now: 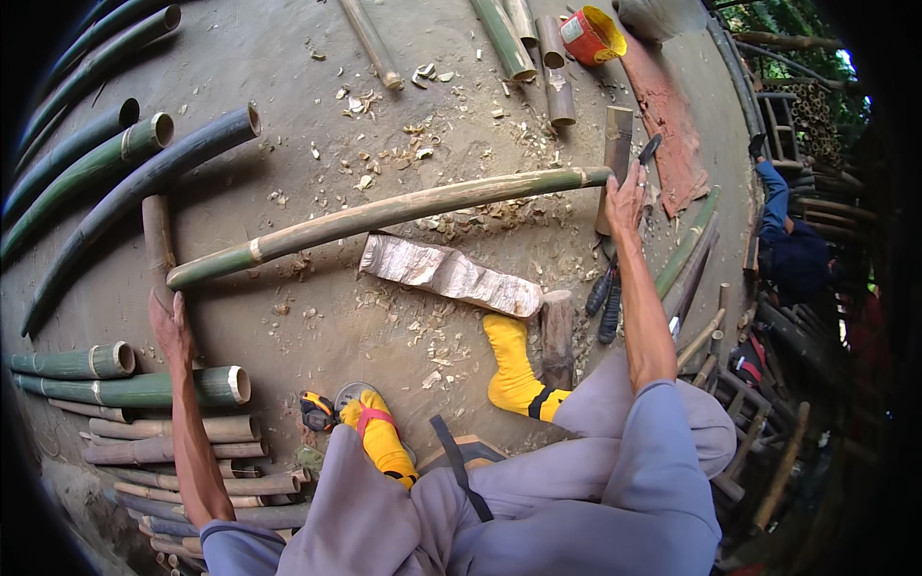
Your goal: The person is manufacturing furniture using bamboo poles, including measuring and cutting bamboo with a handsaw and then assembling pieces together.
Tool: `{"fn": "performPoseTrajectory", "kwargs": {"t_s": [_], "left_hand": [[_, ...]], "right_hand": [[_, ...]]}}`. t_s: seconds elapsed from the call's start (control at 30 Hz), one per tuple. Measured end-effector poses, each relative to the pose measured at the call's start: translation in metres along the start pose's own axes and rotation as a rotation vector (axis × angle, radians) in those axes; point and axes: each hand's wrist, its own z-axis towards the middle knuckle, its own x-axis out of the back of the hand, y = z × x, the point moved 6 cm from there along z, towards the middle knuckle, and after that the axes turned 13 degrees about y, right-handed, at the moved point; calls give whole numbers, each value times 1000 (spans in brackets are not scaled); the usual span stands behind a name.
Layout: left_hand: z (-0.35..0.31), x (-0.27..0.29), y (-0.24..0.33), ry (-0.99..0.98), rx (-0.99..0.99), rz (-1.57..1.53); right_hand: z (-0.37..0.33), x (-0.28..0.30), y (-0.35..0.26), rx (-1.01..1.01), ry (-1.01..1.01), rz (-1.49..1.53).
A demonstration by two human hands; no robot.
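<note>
A long, slightly curved green bamboo pole [413, 206], partly scraped pale, stretches across the ground before me. My left hand [171, 328] is just below its left end, fingers stretched and thumb apart, beside a short brown bamboo piece [157, 235]. At the pole's right end is my right hand [626, 200], fingers extended and touching that end. Close to those fingertips shows a dark tool [651, 148]; whether they touch it I cannot tell. Under the right end lies a flat split bamboo piece [618, 144]. A rough pale wooden block [447, 274] lies below the pole's middle.
Bamboo poles [158, 173] are at the left, with a stack [173, 392] below. A wooden stump [557, 336] and black-handled tools [605, 305] are by my yellow-socked foot [519, 370]. A red-yellow container [591, 36] is at the back; another person [792, 250] is at far right.
</note>
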Motion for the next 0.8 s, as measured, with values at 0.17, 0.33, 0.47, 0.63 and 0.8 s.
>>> {"fn": "performPoseTrajectory", "kwargs": {"t_s": [0.17,0.33,0.47,0.63,0.8], "left_hand": [[-4,5,-9,34,35,40],[-7,9,-14,33,66,15],[-7,9,2,-3,89,35],[-4,8,8,24,66,44],[-4,9,5,78,65,13]], "right_hand": [[8,-43,20,-305,-265,59],[11,-56,31,-344,-343,153],[20,-91,37,-363,-523,50],[35,-120,44,-402,-690,-10],[19,-101,16,-411,-519,-5]]}}
